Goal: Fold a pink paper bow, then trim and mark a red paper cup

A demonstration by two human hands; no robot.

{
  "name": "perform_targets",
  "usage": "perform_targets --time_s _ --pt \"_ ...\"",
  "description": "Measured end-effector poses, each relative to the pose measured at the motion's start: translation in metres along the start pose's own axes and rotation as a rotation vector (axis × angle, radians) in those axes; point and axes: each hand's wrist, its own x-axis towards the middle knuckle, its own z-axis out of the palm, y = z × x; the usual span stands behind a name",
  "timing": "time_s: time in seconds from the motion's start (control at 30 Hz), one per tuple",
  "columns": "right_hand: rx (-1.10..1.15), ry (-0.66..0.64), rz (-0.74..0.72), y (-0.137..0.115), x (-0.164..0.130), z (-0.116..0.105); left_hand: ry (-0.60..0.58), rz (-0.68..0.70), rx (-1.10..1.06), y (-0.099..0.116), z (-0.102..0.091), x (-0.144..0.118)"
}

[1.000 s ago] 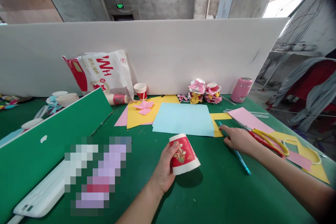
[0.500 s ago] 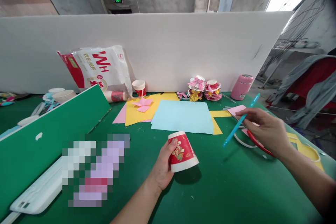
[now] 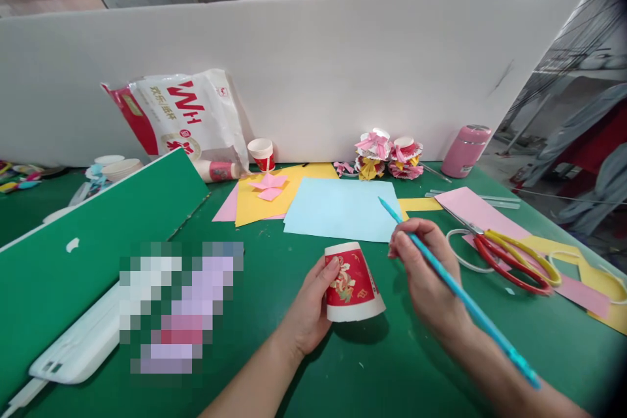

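The person's left hand (image 3: 311,304) had its grip closed around a red-and-white paper cup with a gold-toned printed figure (image 3: 350,277), thumb on the near side. The cup was tilted, its wider end downward, above the middle of the green table (image 3: 362,375), with a shadow below. The right hand (image 3: 434,274) gripped a slim turquoise pencil-like rod (image 3: 482,320), its point directed toward the table's far edge and apart from the cup.

Beyond the hands lay light-blue rectangular paper sheets (image 3: 337,209); left of them, a yellow paper sheet (image 3: 249,206) carried pink cut-paper pieces (image 3: 269,186). Toward the table's right edge, metal scissors with red and yellow handles (image 3: 482,251) rested over pink paper (image 3: 465,206).

A pink cylindrical bottle (image 3: 464,153) stood near the far right corner. Along the far edge, a white-and-red plastic bag (image 3: 181,111) leaned against a white upright panel (image 3: 304,78), just beside an upright red-and-white paper cup (image 3: 264,162).
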Motion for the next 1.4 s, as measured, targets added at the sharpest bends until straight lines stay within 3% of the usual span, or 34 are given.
perform_targets --time_s 0.1,0.2,0.37,0.53,0.7,0.87,0.97,1.17,1.4 --pt "-0.117 -0.124 -0.155 0.005 -0.019 0.008 -0.042 0.006 0.005 -0.002 0.0 0.0" --pt "-0.131 -0.286 -0.217 0.013 -0.029 0.008 -0.038 -0.009 -0.005 -0.003 0.0 0.0" --pt "-0.199 -0.313 -0.223 0.024 -0.033 0.006 -0.035 -0.066 -0.082 -0.005 0.004 -0.002" --pt "-0.147 -0.309 -0.17 0.027 -0.032 0.006 -0.08 -0.045 -0.097 -0.004 0.003 0.0" --pt "0.011 -0.298 0.017 0.024 -0.025 0.004 -0.116 -0.006 -0.004 0.001 0.0 -0.001" --pt "0.111 -0.381 0.175 0.019 -0.02 0.003 -0.131 -0.046 0.088 0.002 0.002 -0.005" --pt "0.079 -0.316 0.115 0.018 -0.018 0.003 -0.103 -0.012 0.114 -0.001 0.004 -0.006" --pt "0.074 -0.025 0.017 0.025 -0.008 0.001 0.077 0.251 0.197 -0.003 0.005 -0.004" --pt "0.229 0.029 0.043 0.028 -0.005 -0.001 0.113 0.127 0.099 -0.006 0.014 -0.01"
